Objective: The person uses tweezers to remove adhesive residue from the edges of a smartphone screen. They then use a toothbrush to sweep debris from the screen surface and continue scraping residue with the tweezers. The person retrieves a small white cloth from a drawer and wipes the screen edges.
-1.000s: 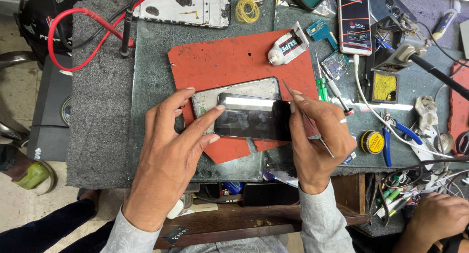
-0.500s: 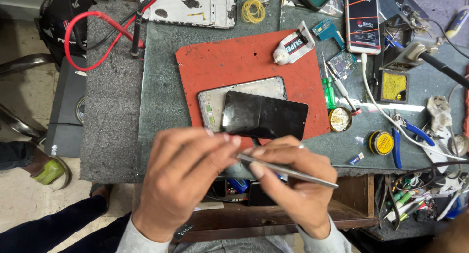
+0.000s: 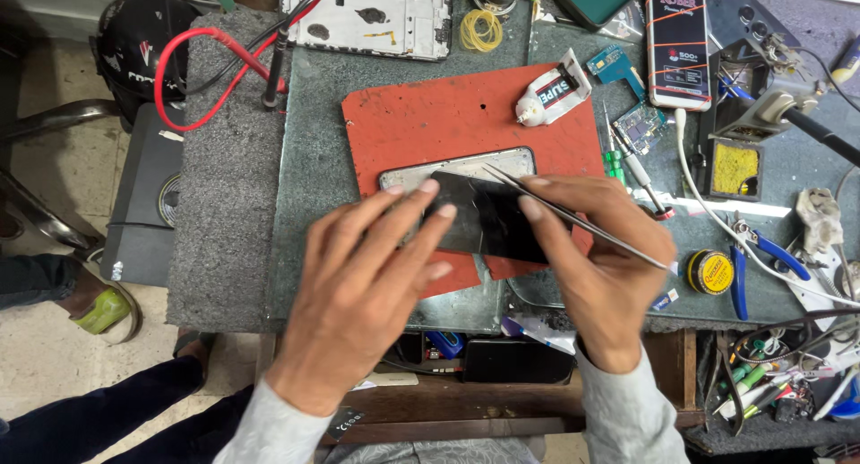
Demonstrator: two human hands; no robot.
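A black phone screen point(image 3: 488, 215) lies across a silver phone frame point(image 3: 466, 165) on a red mat point(image 3: 448, 115). My left hand point(image 3: 358, 289) rests over the screen's left end, its fingertips on the glass. My right hand point(image 3: 596, 267) presses the screen's right side and holds thin metal tweezers point(image 3: 573, 215) that point up-left over the glass.
A glue tube point(image 3: 551, 92) lies on the mat's far right corner. A phone point(image 3: 678, 43), a screwdriver point(image 3: 632, 164), blue pliers point(image 3: 757, 253), a yellow tin point(image 3: 710, 271) and a soldering stand point(image 3: 748, 115) crowd the right. Red and black probe leads point(image 3: 215, 65) and a bare phone chassis point(image 3: 372, 14) lie far left.
Both hands moved from near the bench's front edge back up onto the screen. The screen now sits lower over the silver frame, under my fingers.
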